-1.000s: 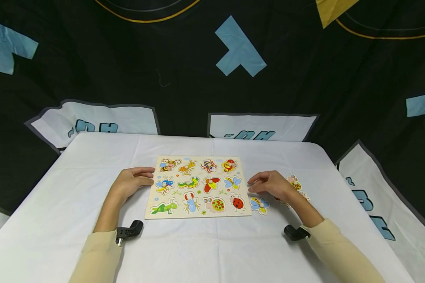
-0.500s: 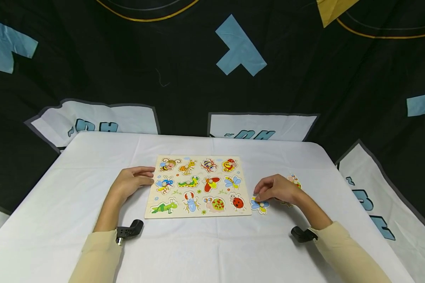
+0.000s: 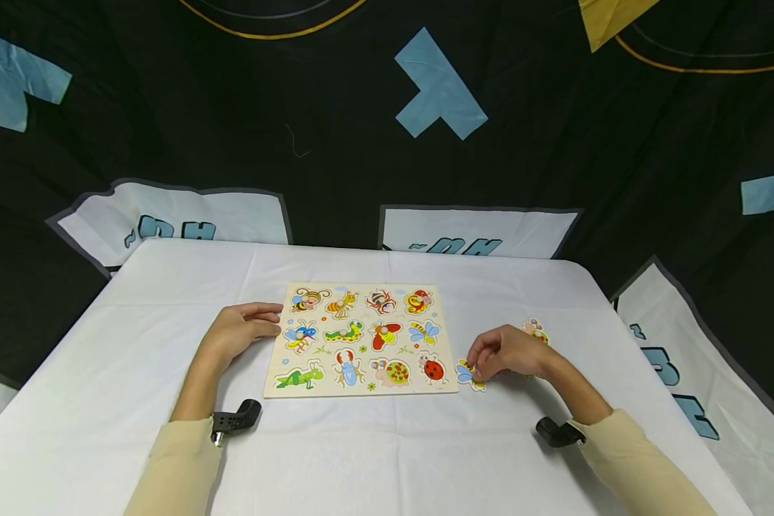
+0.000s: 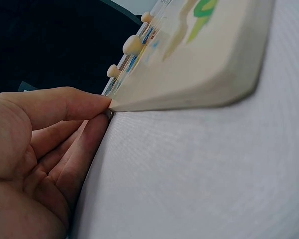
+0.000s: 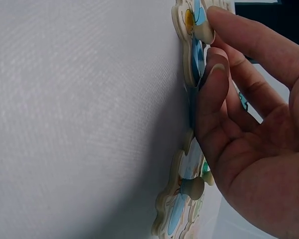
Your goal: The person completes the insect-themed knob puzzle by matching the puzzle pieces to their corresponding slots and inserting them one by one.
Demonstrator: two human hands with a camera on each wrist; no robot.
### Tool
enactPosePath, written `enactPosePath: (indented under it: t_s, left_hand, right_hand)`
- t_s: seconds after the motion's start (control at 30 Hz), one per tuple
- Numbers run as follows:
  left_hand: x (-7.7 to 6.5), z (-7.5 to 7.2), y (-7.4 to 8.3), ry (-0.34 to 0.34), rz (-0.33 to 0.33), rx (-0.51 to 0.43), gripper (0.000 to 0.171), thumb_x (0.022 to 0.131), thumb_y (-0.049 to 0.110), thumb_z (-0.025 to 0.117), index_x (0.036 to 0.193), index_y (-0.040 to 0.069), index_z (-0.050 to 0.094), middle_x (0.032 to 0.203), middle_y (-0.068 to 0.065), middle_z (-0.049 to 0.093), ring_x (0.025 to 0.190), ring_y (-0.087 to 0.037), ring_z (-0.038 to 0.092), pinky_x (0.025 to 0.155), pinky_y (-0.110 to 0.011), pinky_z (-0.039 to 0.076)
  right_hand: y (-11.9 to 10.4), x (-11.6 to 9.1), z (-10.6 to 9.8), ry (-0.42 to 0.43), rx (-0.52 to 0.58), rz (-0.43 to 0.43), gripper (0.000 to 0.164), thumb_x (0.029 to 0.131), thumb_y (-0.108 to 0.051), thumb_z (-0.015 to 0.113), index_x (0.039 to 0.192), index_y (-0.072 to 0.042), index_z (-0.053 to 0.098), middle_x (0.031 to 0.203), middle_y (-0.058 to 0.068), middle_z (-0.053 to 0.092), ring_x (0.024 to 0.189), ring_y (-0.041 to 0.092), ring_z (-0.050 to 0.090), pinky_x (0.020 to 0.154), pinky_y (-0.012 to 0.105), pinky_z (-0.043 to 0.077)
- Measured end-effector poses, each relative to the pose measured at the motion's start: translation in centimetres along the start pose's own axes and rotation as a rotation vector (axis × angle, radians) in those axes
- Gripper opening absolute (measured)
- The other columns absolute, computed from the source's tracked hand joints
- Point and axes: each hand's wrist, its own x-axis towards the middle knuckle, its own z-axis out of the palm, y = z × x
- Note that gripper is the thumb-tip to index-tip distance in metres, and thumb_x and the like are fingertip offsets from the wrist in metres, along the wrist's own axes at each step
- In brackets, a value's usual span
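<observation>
- A black backdrop (image 3: 335, 143) with blue shapes hangs across the far side of the scene.
- A white cloth (image 3: 335, 459) covers the table in front of it.
- A wooden puzzle board (image 3: 325, 355) lies flat near the table's middle, its creatures set out in three rows of four.
- A person's right hand (image 3: 512, 351) reaches in from the near right, thumb and fingers bent, pinching the knob of a loose piece.
- The left hand (image 3: 240, 331) lies at the board's left edge, fingers nearly straight and tips touching the wood.
- Black wrist devices sit at the left cuff (image 3: 235, 418) and the right cuff (image 3: 557, 433).
- The winged-insect piece (image 3: 464, 373), blue and yellow, lies just right of the board's near right corner, partly hidden by fingers.
- A spotted piece (image 3: 537, 330) shows just beyond the right hand.
- A pale wooden knob (image 5: 204, 32) stands up from the winged-insect piece, between the right fingertips.
</observation>
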Motion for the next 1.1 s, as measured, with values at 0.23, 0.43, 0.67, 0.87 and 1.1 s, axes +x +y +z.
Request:
enactPosePath:
  t_s: [0.23, 0.43, 0.67, 0.87, 1.1]
  left_hand:
    - [-0.11, -0.08, 0.03, 0.001, 0.000, -0.003, 0.052, 0.086, 0.020, 0.077, 0.136, 0.012, 0.065, 0.123, -0.013, 0.071, 0.121, -0.025, 0.056, 0.107, -0.045, 0.036]
    - [-0.16, -0.05, 0.19, 0.000, 0.001, -0.002, 0.051, 0.086, 0.020, 0.076, 0.136, 0.012, 0.066, 0.122, -0.012, 0.071, 0.119, -0.024, 0.055, 0.103, -0.041, 0.038]
    - [-0.13, -0.05, 0.19, -0.003, 0.004, -0.007, 0.051, 0.086, 0.019, 0.077, 0.135, 0.012, 0.066, 0.120, -0.012, 0.071, 0.118, -0.023, 0.056, 0.103, -0.041, 0.038]
    - [-0.15, -0.06, 0.20, -0.002, -0.001, -0.009, 0.051, 0.086, 0.019, 0.076, 0.136, 0.012, 0.066, 0.120, -0.012, 0.071, 0.120, -0.024, 0.055, 0.104, -0.043, 0.038]
    - [-0.19, -0.08, 0.16, 0.001, -0.001, -0.007, 0.052, 0.086, 0.019, 0.077, 0.136, 0.011, 0.065, 0.121, -0.013, 0.071, 0.120, -0.024, 0.055, 0.105, -0.044, 0.038]
  right_hand:
    - [0.07, -0.08, 0.08, -0.017, -0.007, -0.015, 0.027, 0.072, -0.008, 0.088, 0.094, -0.001, 0.074, 0.074, 0.002, 0.067, 0.070, 0.014, 0.057, 0.064, 0.027, 0.045]
    - [0.01, -0.17, 0.11, -0.018, -0.007, -0.016, 0.028, 0.071, -0.008, 0.088, 0.094, 0.000, 0.074, 0.074, 0.002, 0.067, 0.069, 0.014, 0.057, 0.063, 0.026, 0.045]
    - [-0.26, -0.44, 0.28, -0.007, -0.024, -0.023, 0.027, 0.071, -0.006, 0.088, 0.093, 0.001, 0.075, 0.075, 0.005, 0.068, 0.071, 0.015, 0.058, 0.064, 0.026, 0.046]
    - [-0.34, -0.44, 0.34, 0.002, -0.029, -0.015, 0.026, 0.071, -0.006, 0.088, 0.092, 0.001, 0.075, 0.074, 0.005, 0.068, 0.070, 0.015, 0.058, 0.064, 0.026, 0.046]
    - [-0.38, -0.35, 0.37, 0.004, -0.030, -0.017, 0.025, 0.070, -0.006, 0.088, 0.091, 0.001, 0.076, 0.074, 0.005, 0.068, 0.070, 0.015, 0.059, 0.063, 0.026, 0.046]
